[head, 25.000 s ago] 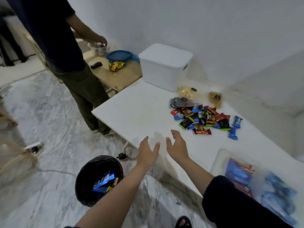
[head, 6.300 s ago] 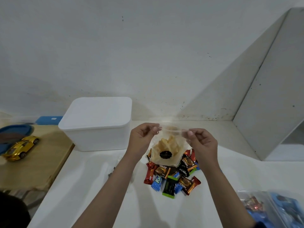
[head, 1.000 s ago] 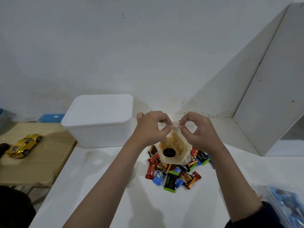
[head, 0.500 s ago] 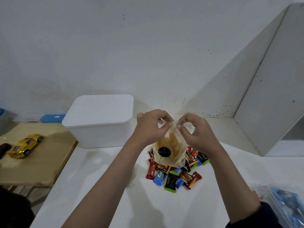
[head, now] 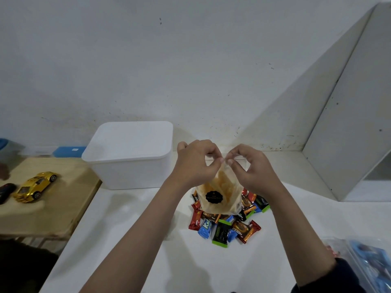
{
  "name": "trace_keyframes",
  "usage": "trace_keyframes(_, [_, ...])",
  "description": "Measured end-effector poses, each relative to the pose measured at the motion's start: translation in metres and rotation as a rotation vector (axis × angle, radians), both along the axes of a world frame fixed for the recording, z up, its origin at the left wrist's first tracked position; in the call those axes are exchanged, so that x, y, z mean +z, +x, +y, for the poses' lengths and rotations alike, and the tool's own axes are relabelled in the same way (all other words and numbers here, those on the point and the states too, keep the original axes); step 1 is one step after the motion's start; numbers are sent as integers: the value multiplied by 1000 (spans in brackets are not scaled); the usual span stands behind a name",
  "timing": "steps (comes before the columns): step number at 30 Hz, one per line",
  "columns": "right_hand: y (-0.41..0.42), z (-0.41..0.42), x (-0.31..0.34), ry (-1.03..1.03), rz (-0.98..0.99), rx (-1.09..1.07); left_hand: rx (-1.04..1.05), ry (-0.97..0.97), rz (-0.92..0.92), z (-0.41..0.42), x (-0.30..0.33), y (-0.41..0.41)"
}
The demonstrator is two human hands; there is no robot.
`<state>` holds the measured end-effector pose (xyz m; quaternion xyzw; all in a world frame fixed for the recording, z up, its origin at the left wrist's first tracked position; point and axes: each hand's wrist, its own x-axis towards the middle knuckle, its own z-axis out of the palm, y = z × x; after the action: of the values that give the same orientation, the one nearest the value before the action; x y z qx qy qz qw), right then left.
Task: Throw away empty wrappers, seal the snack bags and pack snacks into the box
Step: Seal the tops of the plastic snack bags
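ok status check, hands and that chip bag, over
Left hand and right hand pinch the snack bag top, held above the wrapped snacks. White box lid on. Nothing blocking.

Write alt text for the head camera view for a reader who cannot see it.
Two hands, left hand and right hand, pinch the top of a clear snack bag held above a pile of wrapped snacks on a white table. A closed white box stands to the left, by the wall.
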<state>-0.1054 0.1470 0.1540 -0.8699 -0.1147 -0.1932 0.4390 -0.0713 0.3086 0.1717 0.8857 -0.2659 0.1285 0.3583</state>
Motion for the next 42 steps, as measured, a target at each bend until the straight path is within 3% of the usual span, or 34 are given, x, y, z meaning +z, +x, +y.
trace_keyframes(6, [2, 1, -1, 1, 48, -19, 12, -5, -1, 2, -5, 1])
trace_keyframes(12, [1, -3, -1, 209, 134, -71, 30, -8, 21, 7, -4, 4])
trace_keyframes(22, [-1, 4, -5, 147, 65, -63, -13, -71, 62, -2, -2, -2])
trace_keyframes(34, [-3, 2, -6, 416, 25, -80, 21, 27, -25, -6, -3, -2])
trace_keyframes(42, [-3, -1, -6, 407, 73, -61, 7, 91, -25, -3, -6, 1])
